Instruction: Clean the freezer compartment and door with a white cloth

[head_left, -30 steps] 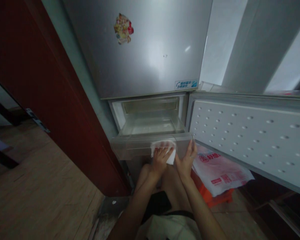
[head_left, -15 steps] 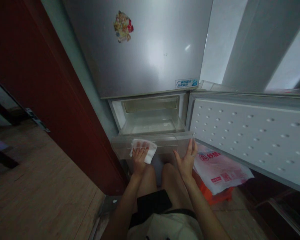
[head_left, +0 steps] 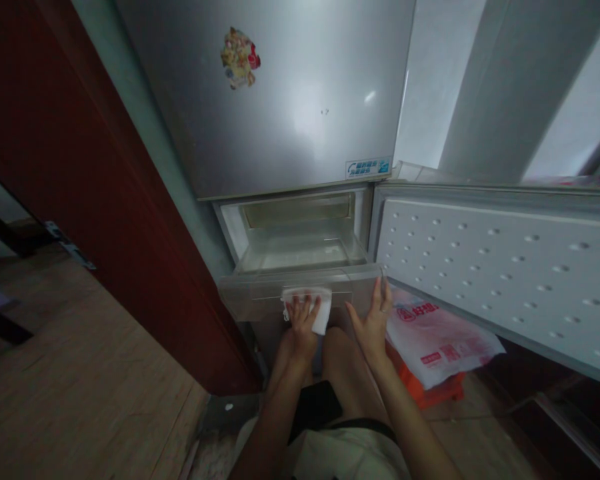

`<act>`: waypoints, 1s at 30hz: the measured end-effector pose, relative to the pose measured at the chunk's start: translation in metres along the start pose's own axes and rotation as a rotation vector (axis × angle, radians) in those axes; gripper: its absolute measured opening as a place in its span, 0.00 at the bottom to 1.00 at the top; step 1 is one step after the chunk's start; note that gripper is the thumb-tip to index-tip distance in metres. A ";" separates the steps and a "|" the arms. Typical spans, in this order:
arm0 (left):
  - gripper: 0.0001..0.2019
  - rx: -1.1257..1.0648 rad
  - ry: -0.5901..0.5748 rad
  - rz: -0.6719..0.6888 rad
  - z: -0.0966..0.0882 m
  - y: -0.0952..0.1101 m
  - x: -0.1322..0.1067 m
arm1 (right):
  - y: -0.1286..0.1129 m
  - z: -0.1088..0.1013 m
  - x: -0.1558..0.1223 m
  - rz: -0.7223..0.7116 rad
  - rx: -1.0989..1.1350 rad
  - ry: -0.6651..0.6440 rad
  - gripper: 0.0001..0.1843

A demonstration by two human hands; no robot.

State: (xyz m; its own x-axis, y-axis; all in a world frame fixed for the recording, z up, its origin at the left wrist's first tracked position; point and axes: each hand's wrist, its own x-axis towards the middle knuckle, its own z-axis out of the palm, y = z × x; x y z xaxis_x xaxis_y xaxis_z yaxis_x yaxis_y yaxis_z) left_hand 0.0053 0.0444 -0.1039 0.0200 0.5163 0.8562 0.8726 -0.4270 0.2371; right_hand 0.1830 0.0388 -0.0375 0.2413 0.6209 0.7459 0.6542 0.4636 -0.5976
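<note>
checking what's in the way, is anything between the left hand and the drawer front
Only the white cloth stands between them: it lies under the left hand, against the clear drawer front. Nothing else visible is in the way.

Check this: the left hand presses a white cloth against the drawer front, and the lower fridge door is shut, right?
Not quite: the head view shows the lower fridge door open. The left hand does press a white cloth against the drawer front.
</note>
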 end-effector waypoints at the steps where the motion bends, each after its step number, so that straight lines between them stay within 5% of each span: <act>1: 0.27 0.026 -0.053 0.042 -0.001 -0.001 -0.002 | 0.000 0.000 0.000 0.009 0.003 0.002 0.46; 5: 0.26 0.102 -0.248 0.254 -0.016 -0.020 -0.009 | 0.002 0.000 0.000 0.017 0.011 0.022 0.48; 8: 0.22 0.121 -0.280 0.412 -0.031 -0.040 -0.014 | 0.004 0.001 -0.002 0.011 0.013 0.034 0.48; 14: 0.19 0.082 -0.300 0.433 -0.054 -0.053 -0.024 | 0.002 -0.001 -0.001 0.022 0.020 0.021 0.47; 19: 0.20 -0.081 -0.241 0.185 -0.095 -0.043 -0.033 | -0.005 -0.019 -0.004 -0.029 0.026 -0.048 0.44; 26: 0.19 -0.225 -0.057 -0.588 -0.165 -0.063 -0.029 | -0.018 -0.034 -0.028 0.017 0.097 -0.045 0.22; 28: 0.17 -0.228 -0.055 -0.637 -0.174 -0.070 -0.016 | -0.018 -0.030 -0.032 0.024 0.142 -0.091 0.17; 30: 0.16 -0.208 -0.087 -0.540 -0.176 -0.073 -0.002 | -0.016 -0.024 -0.032 0.032 0.180 -0.127 0.16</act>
State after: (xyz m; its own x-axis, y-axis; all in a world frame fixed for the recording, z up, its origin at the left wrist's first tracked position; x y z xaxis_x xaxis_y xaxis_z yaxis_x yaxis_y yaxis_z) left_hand -0.1444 -0.0562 -0.0417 -0.3534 0.7564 0.5505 0.6564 -0.2188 0.7220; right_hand 0.1818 -0.0035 -0.0445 0.1604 0.7064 0.6894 0.5066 0.5405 -0.6717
